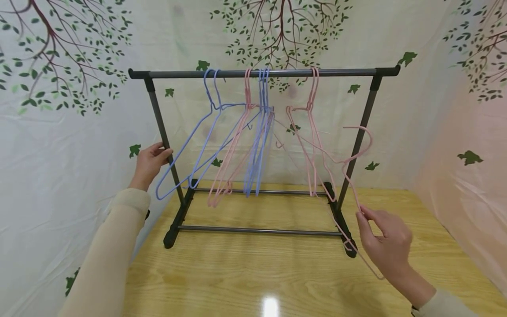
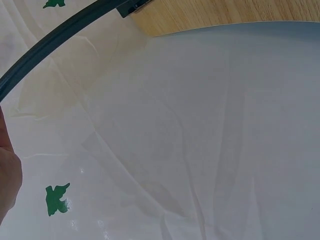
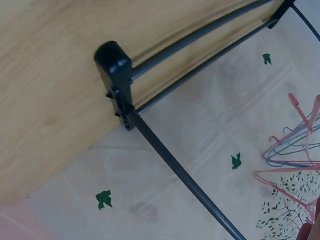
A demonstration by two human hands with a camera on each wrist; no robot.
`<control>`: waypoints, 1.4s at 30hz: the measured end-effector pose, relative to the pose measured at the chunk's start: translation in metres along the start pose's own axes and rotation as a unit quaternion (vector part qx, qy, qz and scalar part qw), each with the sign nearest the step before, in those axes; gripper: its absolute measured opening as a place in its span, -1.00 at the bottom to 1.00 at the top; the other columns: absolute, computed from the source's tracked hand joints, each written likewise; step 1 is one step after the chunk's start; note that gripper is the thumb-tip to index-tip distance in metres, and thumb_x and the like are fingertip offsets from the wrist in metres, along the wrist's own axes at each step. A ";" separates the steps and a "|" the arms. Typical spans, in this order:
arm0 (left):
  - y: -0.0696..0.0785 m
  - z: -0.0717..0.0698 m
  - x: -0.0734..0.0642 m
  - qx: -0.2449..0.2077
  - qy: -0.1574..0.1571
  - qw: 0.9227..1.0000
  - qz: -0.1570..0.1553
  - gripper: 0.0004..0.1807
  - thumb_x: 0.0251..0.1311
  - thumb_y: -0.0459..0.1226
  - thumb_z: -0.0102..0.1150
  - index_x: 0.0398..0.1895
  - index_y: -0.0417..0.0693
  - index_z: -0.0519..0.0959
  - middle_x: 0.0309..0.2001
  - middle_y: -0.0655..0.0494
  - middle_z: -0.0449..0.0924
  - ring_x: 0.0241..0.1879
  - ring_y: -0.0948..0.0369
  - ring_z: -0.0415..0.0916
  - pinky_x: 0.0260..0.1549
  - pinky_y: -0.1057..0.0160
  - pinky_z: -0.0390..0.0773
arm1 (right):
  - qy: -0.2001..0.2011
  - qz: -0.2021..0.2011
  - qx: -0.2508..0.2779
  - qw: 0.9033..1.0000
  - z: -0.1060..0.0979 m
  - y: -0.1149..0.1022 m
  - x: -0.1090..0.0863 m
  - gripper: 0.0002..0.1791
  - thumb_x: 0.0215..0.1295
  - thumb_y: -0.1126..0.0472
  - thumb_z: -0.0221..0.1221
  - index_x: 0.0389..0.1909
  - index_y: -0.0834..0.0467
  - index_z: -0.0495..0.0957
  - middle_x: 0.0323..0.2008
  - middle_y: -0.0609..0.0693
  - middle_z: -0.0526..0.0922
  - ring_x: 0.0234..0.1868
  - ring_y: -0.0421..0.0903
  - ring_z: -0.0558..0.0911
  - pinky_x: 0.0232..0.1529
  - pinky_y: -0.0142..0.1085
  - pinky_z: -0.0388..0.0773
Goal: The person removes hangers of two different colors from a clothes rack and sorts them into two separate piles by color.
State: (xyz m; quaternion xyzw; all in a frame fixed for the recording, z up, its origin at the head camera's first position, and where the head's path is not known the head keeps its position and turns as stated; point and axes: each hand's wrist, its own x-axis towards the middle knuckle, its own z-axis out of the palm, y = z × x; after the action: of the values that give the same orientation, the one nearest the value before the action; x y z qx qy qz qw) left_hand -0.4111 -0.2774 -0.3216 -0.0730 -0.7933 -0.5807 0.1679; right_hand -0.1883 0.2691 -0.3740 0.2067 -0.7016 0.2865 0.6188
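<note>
A black garment rack (image 1: 273, 74) stands on the wooden floor with blue and pink hangers on its top bar. On the left, my left hand (image 1: 147, 166) holds the rack's upright post, thumb towards the front; only a sliver of that hand (image 2: 9, 172) enters the left wrist view. My right hand (image 1: 390, 240) pinches a pink hanger (image 1: 351, 187) by its side, in front of the right post and off the bar. That hanger's hook points up and curls over to the left. Just a bit of the right hand (image 3: 312, 231) shows in the right wrist view.
Blue hangers (image 1: 206, 132) hang at the left and middle of the bar, pink hangers (image 1: 237, 141) between them. More pink hangers (image 1: 312, 132) hang right of centre. Leaf-print cloth (image 1: 435, 132) surrounds the rack. The rack's foot (image 3: 114, 65) rests on the wood-grain surface (image 1: 237, 268).
</note>
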 end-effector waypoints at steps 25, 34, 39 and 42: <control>0.002 0.000 -0.002 0.028 -0.002 1.000 -0.004 -0.50 0.40 -0.20 0.17 0.30 -0.30 0.46 -0.17 0.20 0.68 -0.28 0.42 0.64 -0.16 0.40 0.64 | -0.097 -0.069 -0.055 0.991 -0.039 0.016 -0.050 -0.49 0.45 -0.03 0.12 -0.43 0.32 0.76 -0.63 -0.02 0.66 -0.67 -0.03 0.55 -0.36 -0.41 0.48; 0.000 0.000 -0.001 0.027 -0.006 1.000 -0.009 -0.48 0.40 -0.19 0.17 0.32 -0.29 0.44 -0.15 0.16 0.67 -0.19 0.27 0.68 -0.13 0.37 0.65 | -0.126 -0.063 -0.090 0.986 -0.052 0.029 -0.073 -0.46 0.47 -0.08 0.08 -0.41 0.30 0.77 -0.63 -0.06 0.66 -0.68 -0.05 0.55 -0.52 -0.27 0.47; 0.006 0.001 -0.004 0.018 -0.008 1.000 -0.006 -0.49 0.41 -0.25 0.15 0.33 -0.33 0.42 -0.19 0.21 0.65 -0.33 0.48 0.61 -0.14 0.39 0.64 | -0.116 -0.047 -0.109 0.986 -0.063 0.033 -0.079 -0.42 0.46 -0.11 0.08 -0.42 0.31 0.76 -0.61 -0.02 0.67 -0.67 -0.04 0.55 -0.50 -0.42 0.46; 0.018 0.001 -0.011 0.019 -0.009 1.000 -0.004 -0.52 0.41 -0.31 0.13 0.31 -0.38 0.41 -0.18 0.14 0.65 -0.37 0.53 0.59 -0.14 0.39 0.63 | -0.112 -0.035 -0.112 0.987 -0.070 0.037 -0.081 -0.41 0.45 -0.13 0.08 -0.41 0.32 0.76 -0.60 0.01 0.68 -0.67 -0.03 0.55 -0.36 -0.60 0.43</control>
State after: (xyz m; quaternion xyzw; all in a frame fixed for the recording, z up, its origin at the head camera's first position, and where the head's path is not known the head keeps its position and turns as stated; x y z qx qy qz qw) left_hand -0.3955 -0.2700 -0.3097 -0.0719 -0.8063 -0.5651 0.1594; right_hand -0.1475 0.3373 -0.4549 0.1915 -0.7867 0.1591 0.5649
